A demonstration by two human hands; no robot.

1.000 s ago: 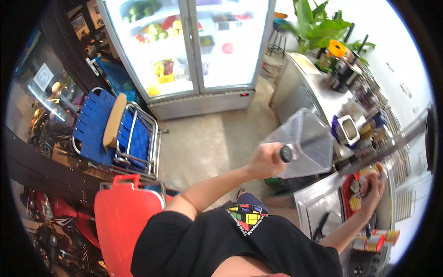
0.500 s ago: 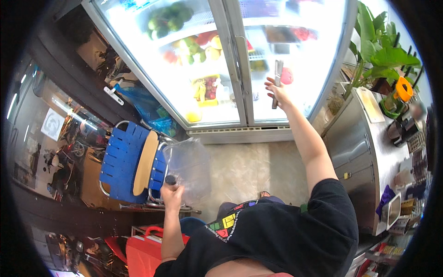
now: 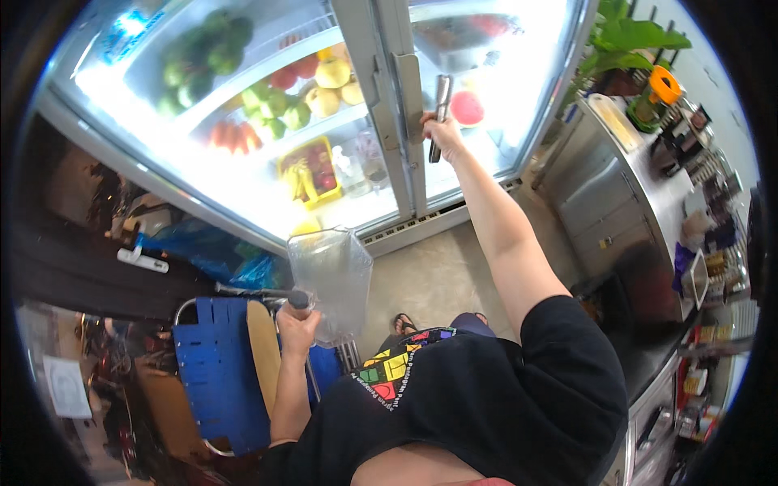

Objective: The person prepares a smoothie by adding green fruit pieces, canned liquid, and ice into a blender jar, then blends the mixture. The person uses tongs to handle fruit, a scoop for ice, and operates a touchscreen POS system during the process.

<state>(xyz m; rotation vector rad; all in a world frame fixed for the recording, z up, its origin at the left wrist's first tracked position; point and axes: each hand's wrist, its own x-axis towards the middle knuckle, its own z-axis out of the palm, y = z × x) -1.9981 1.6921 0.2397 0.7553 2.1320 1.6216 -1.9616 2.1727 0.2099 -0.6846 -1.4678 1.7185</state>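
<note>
My left hand (image 3: 298, 329) is closed around the dark-ended handle of a clear plastic jug (image 3: 336, 279). The jug's wide rim points toward the glass-fronted fridge (image 3: 446, 220). My right arm stretches forward to the fridge's right side. There my right hand (image 3: 444, 134) is closed on a long, narrow metallic bar (image 3: 443, 89), which sticks out above and below it. Whether the bar is a loose tool or part of the door cannot be made out. Its fingers are close to the pale handle plate (image 3: 409, 89) at the middle frame. A cut pink fruit (image 3: 467, 108) shows beside the bar.
Behind the glass on the left are green fruit (image 3: 223, 53), yellow round fruit (image 3: 324, 101) and a yellow basket (image 3: 328, 150). A blue-strapped chair (image 3: 212, 356) stands at my left. A steel counter (image 3: 600, 194) with containers runs along my right; a leafy plant (image 3: 632, 36) rises behind it.
My view has turned, and the fridge looks closer. My right hand with the bar has come nearer the middle frame, and its fingers have closed. The jug stays in my left hand.
</note>
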